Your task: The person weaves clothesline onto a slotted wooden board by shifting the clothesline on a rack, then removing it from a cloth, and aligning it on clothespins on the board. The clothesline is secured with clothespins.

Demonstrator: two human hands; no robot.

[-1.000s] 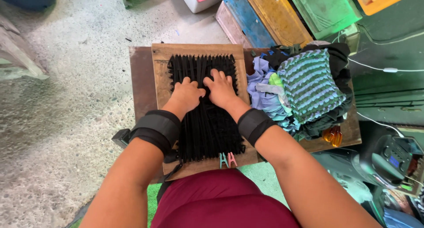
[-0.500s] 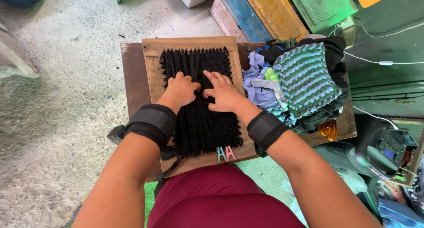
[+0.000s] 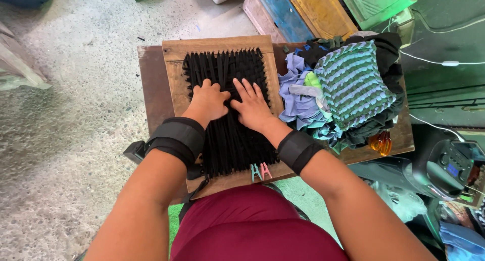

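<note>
Where the wooden frame (image 3: 174,79) lies on the small table (image 3: 151,89), I see black strips (image 3: 230,139) running lengthwise away from me. My left hand (image 3: 208,100) and right hand (image 3: 251,105) press flat, fingers spread, side by side mid-weave, neither pinching; clips (image 3: 259,171) sit nearer.

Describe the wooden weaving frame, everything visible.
The wooden weaving frame is a flat, roughly square board of pale, worn wood, lying on a darker brown table. Black fabric strips are stretched across it, woven in the upper part. The left hand and right hand press on the strips. Two small clips sit on its near edge.
</note>
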